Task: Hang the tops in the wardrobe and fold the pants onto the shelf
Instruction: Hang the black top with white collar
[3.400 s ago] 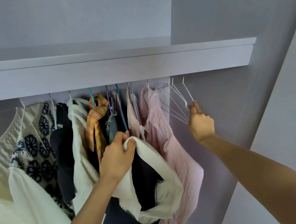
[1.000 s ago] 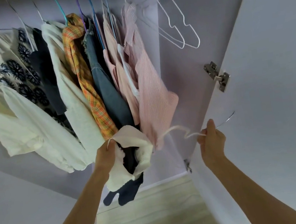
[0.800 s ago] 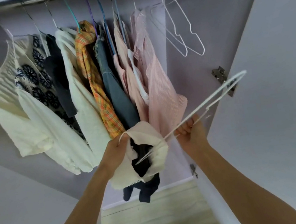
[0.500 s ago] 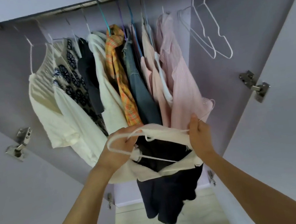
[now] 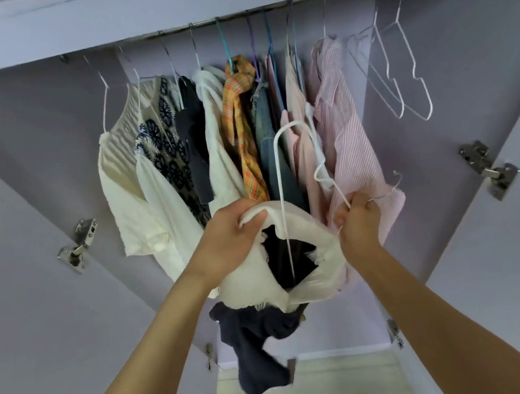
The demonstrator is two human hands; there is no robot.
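Fingers of the left hand (image 5: 229, 240) grip the white collar of a navy top (image 5: 298, 258), held low before the hanging clothes (image 5: 234, 126). The right hand (image 5: 358, 221) clenches a white wire hanger (image 5: 278, 173), one arm of it passing down into the neck opening.

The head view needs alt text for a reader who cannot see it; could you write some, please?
A person's left hand grips the white collar of a white-and-navy top while the right hand feeds a white wire hanger into it. Behind, a metal wardrobe rail holds hung tops and two empty white hangers.
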